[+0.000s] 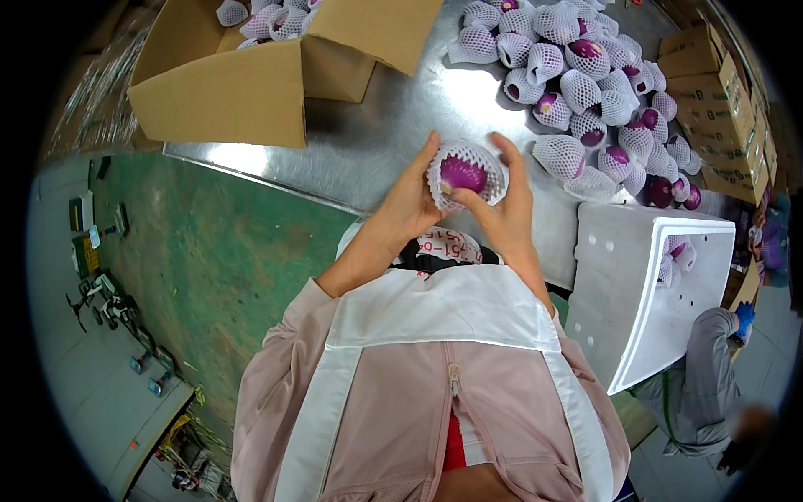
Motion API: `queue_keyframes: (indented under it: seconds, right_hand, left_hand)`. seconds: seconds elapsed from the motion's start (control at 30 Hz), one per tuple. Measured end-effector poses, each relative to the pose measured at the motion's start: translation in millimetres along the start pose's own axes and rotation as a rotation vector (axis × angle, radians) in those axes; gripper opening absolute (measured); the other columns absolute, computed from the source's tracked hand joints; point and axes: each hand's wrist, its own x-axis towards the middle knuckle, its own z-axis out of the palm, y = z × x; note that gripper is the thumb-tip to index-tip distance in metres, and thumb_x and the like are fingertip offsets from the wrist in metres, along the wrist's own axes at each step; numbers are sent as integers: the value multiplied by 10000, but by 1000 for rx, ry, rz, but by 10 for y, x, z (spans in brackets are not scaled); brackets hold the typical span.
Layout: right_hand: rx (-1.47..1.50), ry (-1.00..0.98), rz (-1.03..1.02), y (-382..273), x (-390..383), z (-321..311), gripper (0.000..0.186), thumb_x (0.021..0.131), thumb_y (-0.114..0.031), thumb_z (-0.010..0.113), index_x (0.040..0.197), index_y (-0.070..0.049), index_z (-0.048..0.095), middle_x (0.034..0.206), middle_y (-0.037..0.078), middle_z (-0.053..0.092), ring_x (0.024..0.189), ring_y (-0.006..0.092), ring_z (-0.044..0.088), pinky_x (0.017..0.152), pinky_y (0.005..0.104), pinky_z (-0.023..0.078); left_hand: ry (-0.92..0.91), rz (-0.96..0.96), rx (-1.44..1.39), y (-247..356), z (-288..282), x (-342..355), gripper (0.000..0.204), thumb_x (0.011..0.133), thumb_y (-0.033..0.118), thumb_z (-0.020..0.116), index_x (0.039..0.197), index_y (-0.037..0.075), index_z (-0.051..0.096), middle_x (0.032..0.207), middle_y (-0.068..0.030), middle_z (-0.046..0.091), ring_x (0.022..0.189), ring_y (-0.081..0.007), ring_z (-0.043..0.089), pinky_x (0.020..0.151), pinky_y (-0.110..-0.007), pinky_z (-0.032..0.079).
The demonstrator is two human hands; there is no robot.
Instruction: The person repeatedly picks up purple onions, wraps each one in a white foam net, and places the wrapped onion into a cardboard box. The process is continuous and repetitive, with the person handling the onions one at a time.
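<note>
Between my two hands, in front of my chest at the table's near edge, is a red onion (465, 173) in a white foam net sleeve (493, 180). The sleeve wraps its sides, and the glossy purple skin shows through the opening facing me. My left hand (416, 188) grips it from the left, fingers up along the net. Curled round the right side is my right hand (510, 201), its thumb pressed on the purple skin near the sleeve's lower rim. Just beyond, at the right, lies a large pile of netted onions (577, 88) on the metal table (401, 125).
A cardboard box (217, 96) with netted onions stands at the far left of the table. To my right, a white foam box (615, 268) lies tipped, holding a few. Stacked cartons (723, 109) stand beyond. A co-worker's grey sleeve (711, 360) shows at the lower right.
</note>
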Motion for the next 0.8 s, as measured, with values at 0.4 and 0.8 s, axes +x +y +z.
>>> queue_keyframes:
  seconds: [0.4,0.8]
  right_hand:
    - [-143,-24,-51,64,-27,92,580,686,-117,758,1168,24,469,1066,145,580,950,245,587,821,332,466]
    - [520,32,209,40,-86,0,621,635,-29,802,1142,-21,443,1084,51,557,993,141,551,885,282,435]
  left_hand:
    - [-33,545,290,-147,253,-115,531,997,435,245,1342,42,338,1289,-75,463,1200,-183,446,1021,-354,364]
    - [42,638,649,99,133,-161,319,952,277,477,1146,26,516,1124,-57,543,1005,-128,514,843,-282,436]
